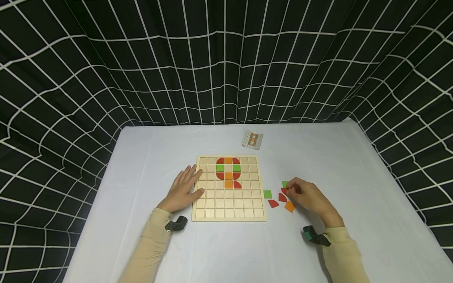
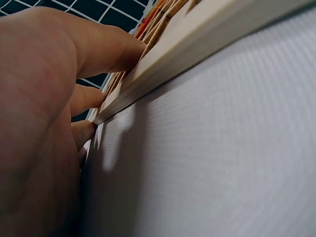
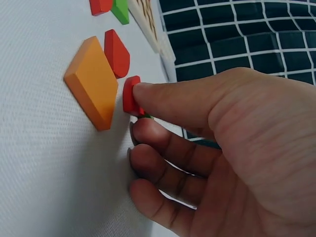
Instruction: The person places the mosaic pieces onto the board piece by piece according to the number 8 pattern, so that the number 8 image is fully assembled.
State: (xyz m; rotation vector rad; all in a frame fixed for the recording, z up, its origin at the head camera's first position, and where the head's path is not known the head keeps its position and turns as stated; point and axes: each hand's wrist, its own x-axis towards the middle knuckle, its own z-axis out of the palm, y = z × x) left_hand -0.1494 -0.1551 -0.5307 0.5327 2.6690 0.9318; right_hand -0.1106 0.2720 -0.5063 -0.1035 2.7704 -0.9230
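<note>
A wooden grid board (image 1: 229,220) lies on the table, with red, orange and green pieces set in its upper middle cells. My left hand (image 1: 182,192) rests at its left edge, fingers straight and spread; in the left wrist view the thumb (image 2: 113,47) touches the rim. To the right of the board, my right hand (image 1: 313,198) pinches a red quarter-circle piece (image 3: 129,96) between thumb and fingers, low over the cloth. Around it lie an orange square (image 1: 289,206), two more red quarter-circles (image 1: 273,203) and green squares (image 1: 267,194).
A small printed pattern card (image 1: 253,140) lies behind the board, showing a coloured figure on a grid. White cloth (image 1: 159,149) covers the table. Black curtains with white grid lines (image 1: 226,78) hang at the back and sides.
</note>
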